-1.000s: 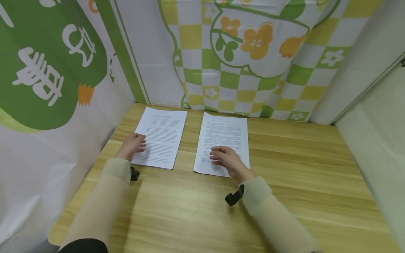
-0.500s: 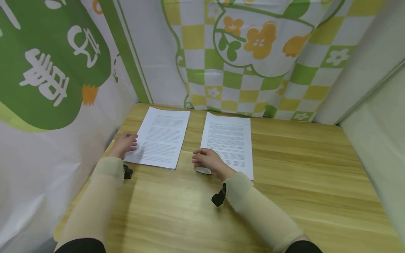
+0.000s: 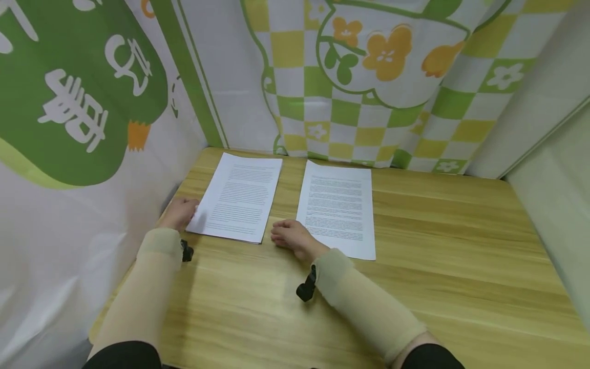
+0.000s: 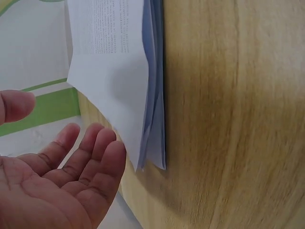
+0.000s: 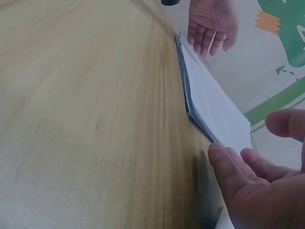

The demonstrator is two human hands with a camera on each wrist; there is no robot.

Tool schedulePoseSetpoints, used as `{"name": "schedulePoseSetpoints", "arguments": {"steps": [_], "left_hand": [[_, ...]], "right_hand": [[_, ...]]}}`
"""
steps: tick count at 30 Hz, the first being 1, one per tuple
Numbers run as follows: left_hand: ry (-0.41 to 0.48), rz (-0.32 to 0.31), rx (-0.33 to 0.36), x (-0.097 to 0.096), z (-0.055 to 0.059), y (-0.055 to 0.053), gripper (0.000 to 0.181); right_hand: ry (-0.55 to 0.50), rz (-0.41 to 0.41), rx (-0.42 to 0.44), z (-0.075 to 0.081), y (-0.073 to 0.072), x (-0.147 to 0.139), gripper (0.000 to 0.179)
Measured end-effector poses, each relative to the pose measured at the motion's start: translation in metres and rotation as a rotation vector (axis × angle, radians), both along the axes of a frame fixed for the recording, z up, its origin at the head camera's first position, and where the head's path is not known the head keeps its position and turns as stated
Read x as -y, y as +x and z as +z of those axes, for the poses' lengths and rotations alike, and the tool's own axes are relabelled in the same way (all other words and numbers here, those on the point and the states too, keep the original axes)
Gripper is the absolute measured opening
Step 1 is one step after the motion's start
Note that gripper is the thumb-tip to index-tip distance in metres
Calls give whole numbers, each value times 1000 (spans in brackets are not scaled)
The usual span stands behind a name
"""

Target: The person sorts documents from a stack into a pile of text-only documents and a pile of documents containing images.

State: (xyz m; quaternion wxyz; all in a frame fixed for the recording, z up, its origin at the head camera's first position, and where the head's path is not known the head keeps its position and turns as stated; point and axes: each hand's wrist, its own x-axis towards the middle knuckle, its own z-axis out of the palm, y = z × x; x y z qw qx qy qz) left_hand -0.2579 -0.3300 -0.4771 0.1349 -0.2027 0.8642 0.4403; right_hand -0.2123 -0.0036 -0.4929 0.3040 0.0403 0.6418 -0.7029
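Two stacks of printed paper lie on the wooden table. My left hand point(image 3: 178, 212) is at the left edge of the left paper stack point(image 3: 239, 197); in the left wrist view its fingers are relaxed beside the loose corner, palm toward the sheets. Whether those fingertips touch the paper I cannot tell. My right hand point(image 3: 295, 238) hovers by the lower left corner of the right paper stack point(image 3: 341, 210), in the space between the two stacks. Its fingers are loosely extended toward the left stack in the right wrist view, holding nothing.
The wooden table point(image 3: 438, 246) stretches to the right and in front of the stacks. A patterned curtain point(image 3: 304, 102) hangs along the back edge. A white sheet with green print point(image 3: 152, 148) borders the left side.
My right hand has moved left, from over the right stack to the gap between the stacks. My left hand has drawn from over the left stack to its left edge.
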Motion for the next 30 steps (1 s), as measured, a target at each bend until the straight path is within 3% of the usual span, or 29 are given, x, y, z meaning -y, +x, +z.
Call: {"name": "schedulePoseSetpoints", "arguments": {"steps": [5, 11, 19, 30], "left_hand": [[-37, 17, -44, -3, -7, -3, 56], [-15, 52, -24, -4, -12, -6, 55], [-70, 1, -36, -4, -12, -1, 54], [-79, 5, -40, -8, -8, 5, 54]], "right_hand": [[-24, -14, 38, -1, 1, 4, 41], [-56, -9, 60, -3, 1, 9, 45], [-92, 32, 98, -5, 1, 15, 49], [-115, 176, 38, 2, 6, 18, 62]]}}
